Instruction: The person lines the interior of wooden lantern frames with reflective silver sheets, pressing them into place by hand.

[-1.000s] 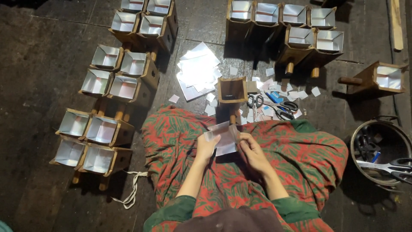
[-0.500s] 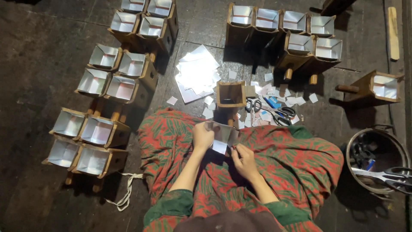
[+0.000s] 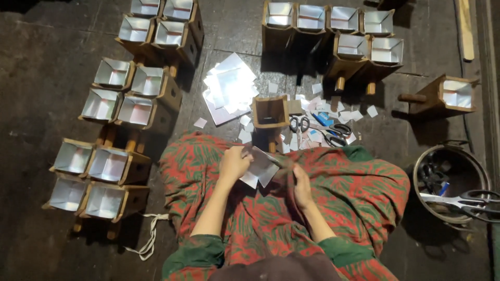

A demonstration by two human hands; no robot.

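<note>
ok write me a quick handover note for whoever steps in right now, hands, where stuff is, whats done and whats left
Left hand: holds the silver sheet pieces over the lap.
Right hand: rests on the red patterned cloth beside those pieces; whether it grips anything cannot be told.
Unlined wooden box: on the floor just ahead of the knees, next to the stack of silver sheets, the scraps and the small scissors.
Done: lined boxes on the left and lined boxes at the top right.
Left: that one bare box still has no lining.
Large scissors lie across the metal bucket, far right.
</note>
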